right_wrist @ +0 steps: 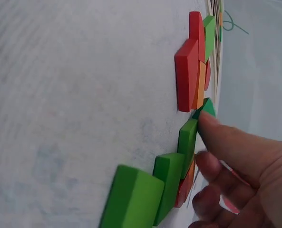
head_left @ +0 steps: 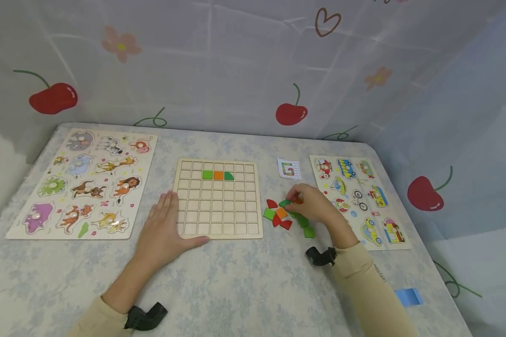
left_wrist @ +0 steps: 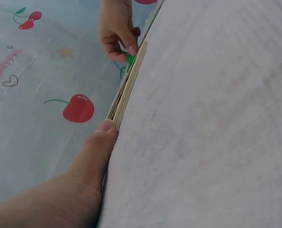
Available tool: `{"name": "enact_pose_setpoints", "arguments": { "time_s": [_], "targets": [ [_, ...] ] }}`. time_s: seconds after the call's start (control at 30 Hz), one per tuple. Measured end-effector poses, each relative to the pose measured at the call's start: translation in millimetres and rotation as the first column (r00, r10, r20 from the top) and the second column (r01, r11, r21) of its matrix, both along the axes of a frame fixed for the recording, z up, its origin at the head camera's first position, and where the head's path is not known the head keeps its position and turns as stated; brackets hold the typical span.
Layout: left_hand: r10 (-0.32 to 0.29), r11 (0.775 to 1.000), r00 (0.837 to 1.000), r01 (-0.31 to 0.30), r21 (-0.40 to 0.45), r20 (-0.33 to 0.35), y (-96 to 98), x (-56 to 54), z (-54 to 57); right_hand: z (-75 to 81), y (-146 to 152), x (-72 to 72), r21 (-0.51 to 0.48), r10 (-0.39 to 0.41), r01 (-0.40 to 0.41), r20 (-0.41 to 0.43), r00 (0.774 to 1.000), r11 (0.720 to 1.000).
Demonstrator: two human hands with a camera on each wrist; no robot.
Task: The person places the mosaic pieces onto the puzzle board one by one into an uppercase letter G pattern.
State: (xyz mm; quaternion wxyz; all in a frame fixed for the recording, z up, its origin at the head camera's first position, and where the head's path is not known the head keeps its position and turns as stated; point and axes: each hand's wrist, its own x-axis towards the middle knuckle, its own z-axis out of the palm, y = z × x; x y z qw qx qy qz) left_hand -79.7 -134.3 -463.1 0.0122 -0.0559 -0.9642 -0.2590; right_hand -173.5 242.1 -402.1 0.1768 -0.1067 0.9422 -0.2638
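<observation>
My left hand [head_left: 162, 231] lies on the left edge of a square wooden grid board [head_left: 241, 224], fingers straight and thumb stretched along its front edge. Three pieces sit in one upper row: a light green square [head_left: 207, 174], an orange square [head_left: 218, 175] and a dark green piece [head_left: 228, 176] with a rounded corner. To the right of the board, my right hand [head_left: 312, 203] pinches a dark green piece [right_wrist: 208, 105] at the pile, thumb tip against it. Around it lie red pieces [right_wrist: 187, 76], an orange square [head_left: 281, 213] and green pieces [right_wrist: 133, 194].
A small card [head_left: 288, 169] with a coloured grid pattern lies behind the pile. An animal puzzle board [head_left: 141, 192] is at the left, a vehicle puzzle board [head_left: 398, 241] at the right under my right forearm. Blue tape [head_left: 409, 297] sticks near the right edge.
</observation>
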Motion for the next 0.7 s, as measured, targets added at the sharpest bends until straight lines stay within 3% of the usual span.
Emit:
{"name": "enact_pose_setpoints", "arguments": {
  "time_s": [0.2,0.33,0.5,0.7],
  "targets": [
    [-0.001,1.000,1.000,0.001,0.002,-0.001,-0.1,0.3,-0.2,-2.4,0,-7.8,-0.105,-0.010,0.014,0.030,0.999,0.994],
    [-0.001,1.000,1.000,0.001,-0.002,-0.001,-0.5,0.1,1.1,-1.3,-9,-15.3,-0.161,-0.027,0.026,-0.004,1.000,0.987],
    [-0.001,1.000,1.000,0.001,-0.002,0.005,-0.6,0.0,2.4,-2.4,-41,-28.1,-0.234,-0.017,-0.004,-0.084,0.996,0.972],
    [0.002,1.000,1.000,-0.002,-0.005,0.013,-0.2,-0.1,0.9,-5.8,-96,-40.5,-0.299,-0.026,-0.001,-0.087,0.996,0.954]
  ]
}}
